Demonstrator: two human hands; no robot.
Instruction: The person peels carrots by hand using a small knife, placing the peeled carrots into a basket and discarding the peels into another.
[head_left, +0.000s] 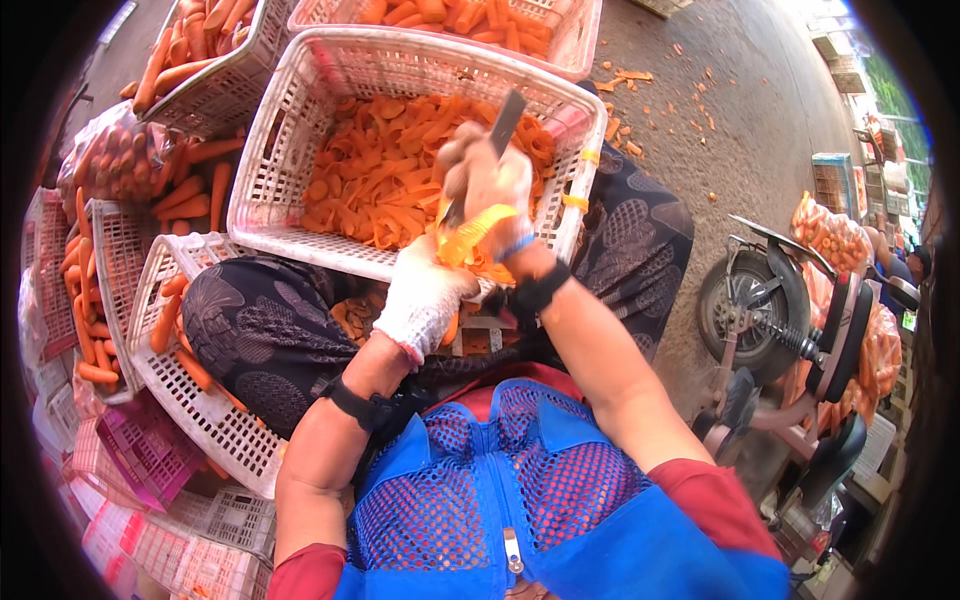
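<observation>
My right hand (487, 180), bare and blurred by motion, grips a peeling tool (508, 120) whose flat dark metal end sticks up past the fingers. A bright orange curl of peel (476, 236) hangs against that hand. Just below it, my left hand (424, 296) in a whitish knit glove is closed around what looks like a carrot, mostly hidden by the hands and peel. Both hands are over the near edge of a white plastic crate (416, 266), which rests by my knees. Inside it lies a thick heap of carrot peelings (367, 172).
Crates of carrots stand ahead (480, 26) and at upper left (199, 56). Left of my knee are a white crate (225, 427), a purple crate (146, 442) and bagged carrots (112, 154). Peel scraps (626, 82) litter the floor. A parked two-wheeler (757, 315) stands right, with a person behind.
</observation>
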